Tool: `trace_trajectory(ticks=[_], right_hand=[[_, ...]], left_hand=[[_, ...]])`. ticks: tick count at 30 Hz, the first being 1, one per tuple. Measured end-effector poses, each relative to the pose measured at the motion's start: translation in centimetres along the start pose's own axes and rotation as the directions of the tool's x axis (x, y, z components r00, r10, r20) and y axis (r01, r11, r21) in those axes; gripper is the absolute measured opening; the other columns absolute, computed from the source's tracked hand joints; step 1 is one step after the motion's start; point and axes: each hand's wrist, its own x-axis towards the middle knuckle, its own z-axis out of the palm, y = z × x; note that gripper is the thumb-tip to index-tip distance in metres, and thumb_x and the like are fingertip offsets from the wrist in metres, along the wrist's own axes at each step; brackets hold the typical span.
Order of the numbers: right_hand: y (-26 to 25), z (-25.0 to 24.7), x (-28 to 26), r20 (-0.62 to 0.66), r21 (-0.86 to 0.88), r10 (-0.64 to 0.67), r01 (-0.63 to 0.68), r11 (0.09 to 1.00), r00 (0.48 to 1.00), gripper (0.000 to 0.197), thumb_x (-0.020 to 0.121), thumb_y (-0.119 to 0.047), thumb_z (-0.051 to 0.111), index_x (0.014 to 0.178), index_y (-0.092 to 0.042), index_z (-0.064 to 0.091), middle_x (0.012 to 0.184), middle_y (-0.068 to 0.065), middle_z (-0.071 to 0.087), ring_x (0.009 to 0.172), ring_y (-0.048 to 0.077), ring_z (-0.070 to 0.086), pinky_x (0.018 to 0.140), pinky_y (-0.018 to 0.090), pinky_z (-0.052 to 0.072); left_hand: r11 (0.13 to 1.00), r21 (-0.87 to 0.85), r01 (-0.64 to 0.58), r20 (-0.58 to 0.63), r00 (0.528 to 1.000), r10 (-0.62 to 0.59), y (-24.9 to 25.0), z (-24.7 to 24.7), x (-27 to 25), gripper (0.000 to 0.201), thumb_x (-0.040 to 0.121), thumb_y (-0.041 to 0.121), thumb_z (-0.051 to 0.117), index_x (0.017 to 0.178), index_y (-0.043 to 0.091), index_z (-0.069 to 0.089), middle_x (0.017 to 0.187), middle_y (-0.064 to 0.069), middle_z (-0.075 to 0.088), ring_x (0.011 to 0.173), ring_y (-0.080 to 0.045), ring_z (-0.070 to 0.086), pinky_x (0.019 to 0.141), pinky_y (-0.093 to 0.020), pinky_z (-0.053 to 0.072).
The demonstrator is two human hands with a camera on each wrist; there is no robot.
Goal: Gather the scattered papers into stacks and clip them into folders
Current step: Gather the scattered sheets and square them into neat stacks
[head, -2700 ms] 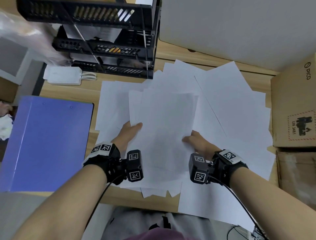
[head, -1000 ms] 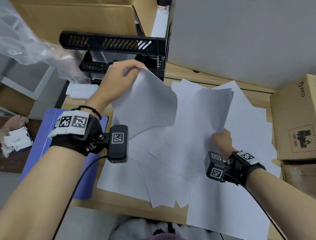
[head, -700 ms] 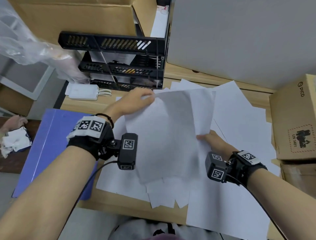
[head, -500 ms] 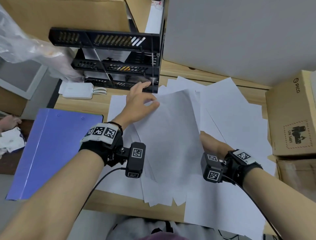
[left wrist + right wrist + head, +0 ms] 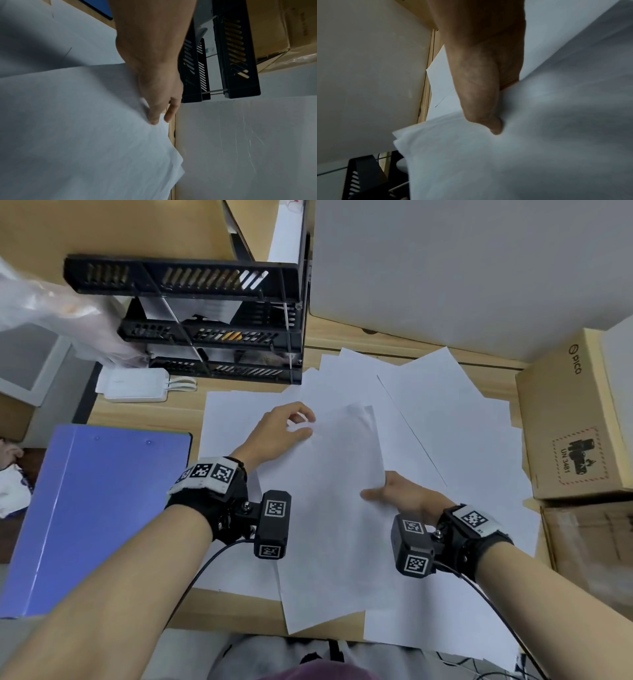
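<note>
A small stack of white sheets (image 5: 329, 508) lies slanted over the scattered papers (image 5: 445, 419) in the middle of the wooden desk (image 5: 222, 614). My left hand (image 5: 305, 424) pinches the stack's far left corner, thumb on top of the stack (image 5: 85, 135) and a finger past its edge. My right hand (image 5: 373, 493) grips the stack's right edge, thumb (image 5: 494, 129) pressed on the top sheet (image 5: 522, 162), with the other fingers hidden beneath. A shut blue folder (image 5: 96, 515) lies flat at the left of the desk, apart from both hands.
A black three-tier letter tray (image 5: 212, 337) stands at the back left, with a white adapter (image 5: 133, 383) beside it. A cardboard box (image 5: 575, 419) borders the papers on the right. A grey board (image 5: 462, 268) closes the back. Crumpled clear plastic (image 5: 51, 309) hangs at the far left.
My left hand raised a sheet, brought it down onto the sheets in my right hand, then moved to the far left corner. The stack has come down low over the desk.
</note>
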Motion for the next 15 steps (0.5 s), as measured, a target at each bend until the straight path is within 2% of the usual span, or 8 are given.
trace_trajectory(ticks=[2,3,5,7,9,11,13,15], right_hand=[[0.2,-0.2,0.3,-0.105,-0.004,-0.024,0.023,1.000,0.994,0.021,0.094,-0.003,0.054,0.111,-0.007,0.064,0.085,0.000,0.070,0.069,0.012,0.067,0.058,0.020,0.050],[0.2,-0.4,0.3,-0.160,0.010,-0.036,0.038,0.999,0.987,0.021,0.094,-0.003,0.053,0.113,-0.006,0.063,0.084,0.000,0.069,0.066,0.010,0.066,0.055,0.018,0.049],[0.2,-0.9,0.3,-0.246,0.048,-0.064,0.078,0.996,0.967,0.022,0.094,-0.003,0.052,0.114,-0.006,0.061,0.085,0.001,0.069,0.068,0.011,0.066,0.052,0.016,0.049],[0.3,-1.4,0.3,-0.299,0.102,-0.093,0.129,0.986,0.950,0.022,0.094,-0.002,0.052,0.113,-0.007,0.062,0.090,0.001,0.071,0.074,0.013,0.068,0.055,0.017,0.053],[0.2,-1.7,0.3,-0.322,0.150,-0.113,0.168,0.974,0.940,0.020,0.094,-0.003,0.052,0.110,-0.010,0.062,0.092,0.001,0.072,0.075,0.011,0.070,0.058,0.018,0.055],[-0.3,-1.6,0.4,-0.340,0.181,-0.135,0.206,0.962,0.931,0.019,0.094,-0.003,0.053,0.109,-0.011,0.063,0.096,0.005,0.072,0.075,0.011,0.071,0.064,0.022,0.057],[-1.2,-1.6,0.6,-0.380,0.194,-0.168,0.256,0.947,0.910,0.021,0.093,-0.003,0.055,0.110,-0.011,0.064,0.105,0.010,0.073,0.084,0.018,0.072,0.076,0.033,0.058],[-2.8,-1.9,0.5,-0.431,0.189,-0.219,0.325,0.927,0.876,0.025,0.091,-0.003,0.057,0.114,-0.010,0.065,0.109,0.011,0.072,0.094,0.025,0.071,0.088,0.044,0.056]], left_hand=[[0.982,-0.184,0.033,-0.108,0.993,-0.054,0.5,-0.3,-0.2,0.031,0.084,0.021,0.074,0.112,0.024,0.060,0.109,0.001,0.065,0.090,-0.002,0.058,0.084,-0.023,0.044],[0.956,-0.289,0.050,-0.170,0.980,-0.103,0.6,-0.7,-0.4,0.042,0.081,0.023,0.078,0.119,0.022,0.057,0.115,0.001,0.064,0.094,-0.003,0.059,0.085,-0.020,0.045],[0.904,-0.418,0.091,-0.230,0.952,-0.202,0.0,-1.3,-0.7,0.063,0.076,0.030,0.082,0.129,0.025,0.049,0.133,0.002,0.055,0.117,-0.010,0.052,0.094,-0.023,0.041],[0.874,-0.442,0.200,-0.168,0.939,-0.299,-1.1,-1.6,-1.3,0.081,0.073,0.034,0.083,0.140,0.029,0.037,0.146,0.000,0.042,0.134,-0.015,0.039,0.103,-0.029,0.035],[0.840,-0.458,0.291,-0.059,0.933,-0.356,-2.1,-1.1,-2.1,0.092,0.074,0.034,0.083,0.147,0.028,0.027,0.153,-0.003,0.034,0.140,-0.017,0.033,0.109,-0.032,0.033],[0.814,-0.494,0.304,-0.009,0.935,-0.354,-2.3,-0.2,-2.8,0.081,0.078,0.029,0.080,0.144,0.021,0.034,0.147,-0.002,0.044,0.130,-0.009,0.048,0.102,-0.025,0.043],[0.798,-0.536,0.276,0.016,0.948,-0.317,-1.7,0.3,-2.7,0.050,0.083,0.026,0.075,0.127,0.015,0.053,0.124,-0.002,0.065,0.100,-0.002,0.067,0.078,-0.016,0.053],[0.776,-0.593,0.216,-0.008,0.962,-0.274,-0.5,0.1,-2.2,0.035,0.085,0.024,0.074,0.117,0.014,0.063,0.108,0.000,0.074,0.096,-0.011,0.071,0.080,-0.023,0.058]])
